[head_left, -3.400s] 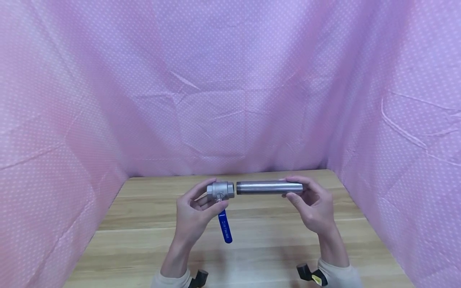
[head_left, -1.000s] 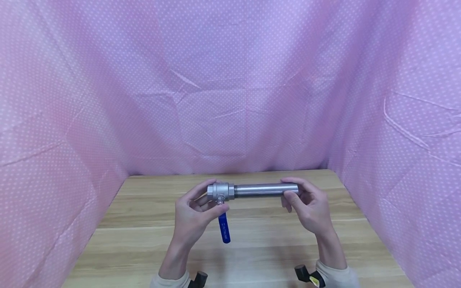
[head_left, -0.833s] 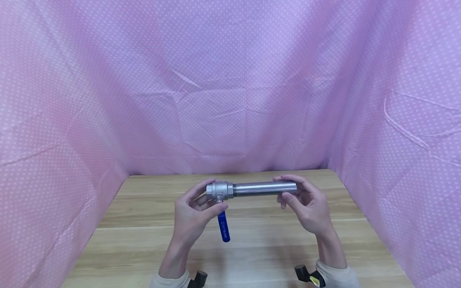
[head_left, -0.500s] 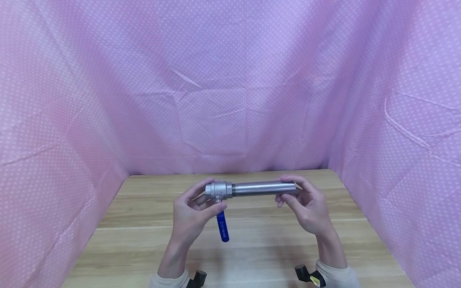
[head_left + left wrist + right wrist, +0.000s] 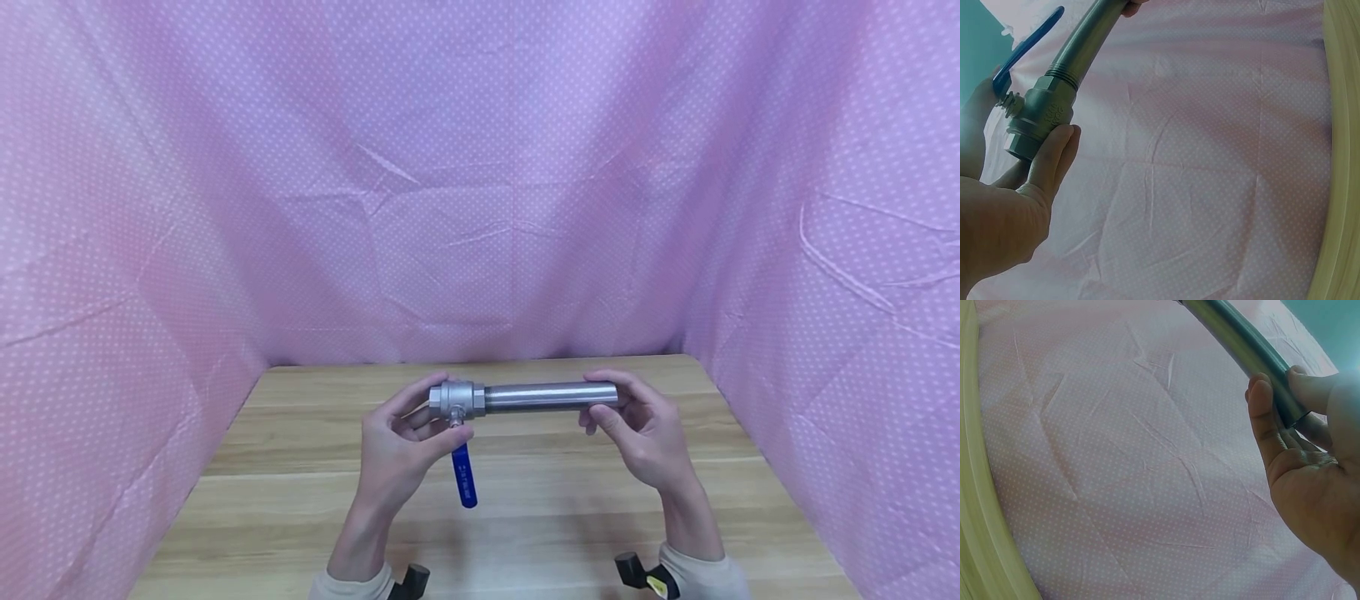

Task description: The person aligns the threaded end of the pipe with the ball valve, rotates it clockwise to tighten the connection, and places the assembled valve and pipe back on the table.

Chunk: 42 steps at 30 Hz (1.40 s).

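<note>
My left hand grips a metal ball valve, thumb by the stem and fingers behind the body. The valve's blue lever handle points down toward me. A steel pipe runs level from the valve's right port, its threaded end at the hex opening. In the left wrist view several thread turns of the pipe show outside the valve. My right hand pinches the pipe's far end between thumb and fingers. The right wrist view shows that plain end of the pipe between the fingertips.
Below the hands lies a wooden tabletop. Pink dotted cloth hangs behind it and along both sides. Black camera mounts sit on both wrists, by the light sleeves.
The gap between pipe and valve has closed; the pipe's threaded end now meets the port. My right hand has come left with the pipe, its fingers shifting on it. The left hand stays nearly still.
</note>
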Each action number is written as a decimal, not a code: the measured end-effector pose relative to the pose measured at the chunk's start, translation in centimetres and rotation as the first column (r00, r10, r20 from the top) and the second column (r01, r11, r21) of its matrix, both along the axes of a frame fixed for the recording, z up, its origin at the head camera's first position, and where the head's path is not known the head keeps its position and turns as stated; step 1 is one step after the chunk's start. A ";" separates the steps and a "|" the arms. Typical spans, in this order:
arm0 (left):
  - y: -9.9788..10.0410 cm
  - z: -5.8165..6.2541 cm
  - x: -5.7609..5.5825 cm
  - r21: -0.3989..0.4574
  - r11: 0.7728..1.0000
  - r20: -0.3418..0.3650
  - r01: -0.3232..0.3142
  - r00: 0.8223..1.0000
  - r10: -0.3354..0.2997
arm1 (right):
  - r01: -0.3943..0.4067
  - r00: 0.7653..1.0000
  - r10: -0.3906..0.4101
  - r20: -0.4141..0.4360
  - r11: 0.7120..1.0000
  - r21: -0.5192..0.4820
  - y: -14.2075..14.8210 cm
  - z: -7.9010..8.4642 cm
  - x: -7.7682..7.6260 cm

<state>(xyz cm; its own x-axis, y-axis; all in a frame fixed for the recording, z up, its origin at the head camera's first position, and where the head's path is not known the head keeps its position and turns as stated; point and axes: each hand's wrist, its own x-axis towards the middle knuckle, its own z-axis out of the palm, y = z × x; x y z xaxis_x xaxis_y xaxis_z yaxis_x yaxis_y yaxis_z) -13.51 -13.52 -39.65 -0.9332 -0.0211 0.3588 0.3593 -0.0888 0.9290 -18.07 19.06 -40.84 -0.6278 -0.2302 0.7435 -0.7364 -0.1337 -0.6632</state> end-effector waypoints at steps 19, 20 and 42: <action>-0.1 0.2 -0.2 -0.005 1.000 0.003 -0.021 1.000 0.021 | -0.098 0.995 0.098 0.010 0.994 -0.046 -0.4 0.3 -0.3; -0.1 0.2 -0.2 -0.006 1.000 0.003 -0.022 1.000 0.022 | -0.112 0.994 0.113 0.008 0.992 -0.058 -0.4 0.3 -0.3; -0.4 0.4 -0.4 0.000 1.000 0.007 0.009 1.000 -0.009 | 0.025 1.000 -0.025 0.013 1.000 -0.002 -0.1 0.2 -0.2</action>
